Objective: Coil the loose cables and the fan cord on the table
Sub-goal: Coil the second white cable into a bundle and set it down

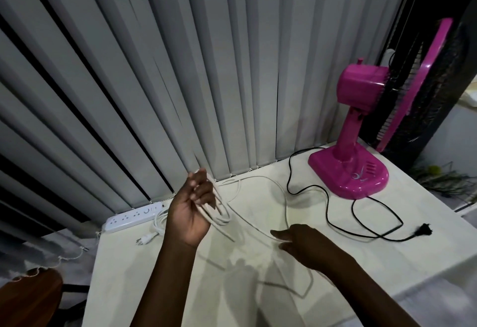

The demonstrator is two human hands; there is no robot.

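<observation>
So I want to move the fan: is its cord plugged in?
Unplugged: the black fan cord lies loose on the table, its plug free.

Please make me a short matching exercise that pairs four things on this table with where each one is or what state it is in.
Things:
1. white cable
2. fan cord
3. power strip
4. pink fan

States:
A. stands upright at the table's right
B. lies loose, black, its plug unplugged
C. partly looped in the left hand
D. lies by the blinds, at the table's left

Pairs: 1-C, 2-B, 3-D, 4-A
</observation>
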